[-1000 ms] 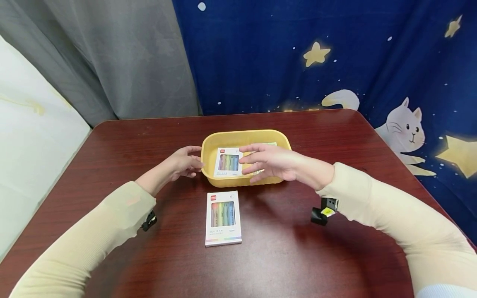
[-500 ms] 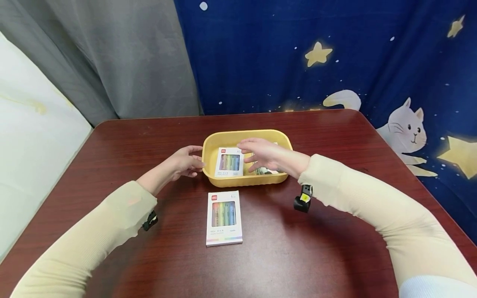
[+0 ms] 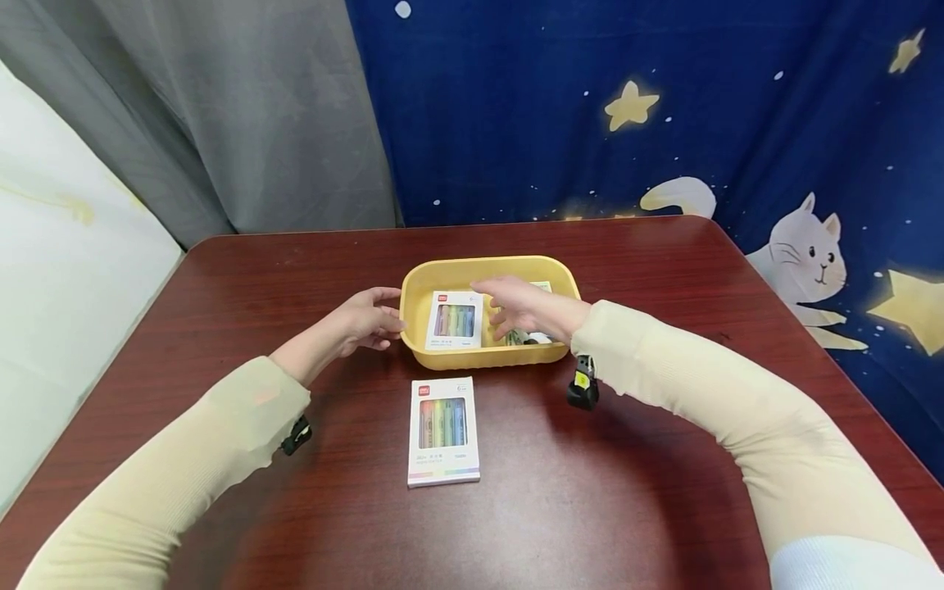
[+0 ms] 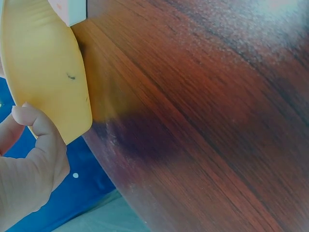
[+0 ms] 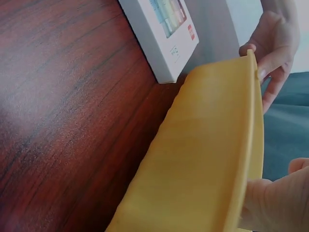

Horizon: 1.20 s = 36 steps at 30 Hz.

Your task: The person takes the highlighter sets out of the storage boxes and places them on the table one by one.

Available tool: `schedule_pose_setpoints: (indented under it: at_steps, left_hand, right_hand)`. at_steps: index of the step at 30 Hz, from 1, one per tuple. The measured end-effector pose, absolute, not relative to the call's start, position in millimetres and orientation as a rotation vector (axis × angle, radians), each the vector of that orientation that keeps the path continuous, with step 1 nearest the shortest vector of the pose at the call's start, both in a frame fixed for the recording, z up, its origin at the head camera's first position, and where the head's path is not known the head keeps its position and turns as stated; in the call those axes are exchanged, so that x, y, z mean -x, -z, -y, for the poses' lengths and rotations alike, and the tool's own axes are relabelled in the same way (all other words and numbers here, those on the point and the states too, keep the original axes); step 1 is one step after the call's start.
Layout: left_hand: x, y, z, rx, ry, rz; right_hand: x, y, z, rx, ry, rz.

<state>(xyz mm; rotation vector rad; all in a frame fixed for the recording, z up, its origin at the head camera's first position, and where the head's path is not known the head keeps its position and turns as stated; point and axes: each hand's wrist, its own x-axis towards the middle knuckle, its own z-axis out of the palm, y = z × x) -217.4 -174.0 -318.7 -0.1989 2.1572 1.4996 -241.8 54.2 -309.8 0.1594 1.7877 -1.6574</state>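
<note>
Left hand (image 3: pixel 361 324): fingers loosely bent, touching left end of yellow basket (image 3: pixel 487 358); can't tell if gripping. White pack (image 3: pixel 442 430) flat on table (image 3: pixel 575 500), between hands, closer to person. Similar inner box (image 3: pixel 454 320) in basket, between hands, just beside right fingers. Right hand (image 3: pixel 519 303) in basket, fingers partly curled; can't tell if holding anything. Partly covered item (image 3: pixel 540 338) under right palm.
</note>
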Motion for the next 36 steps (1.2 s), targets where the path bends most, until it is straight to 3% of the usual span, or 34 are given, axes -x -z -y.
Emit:
schedule_pose_setpoints:
  at_steps: [36]
  left_hand:
    - [218, 318, 174, 0.199, -1.502, -2.147]
  right_hand:
    - [246, 327, -26, -0.249, 1.590, -1.888]
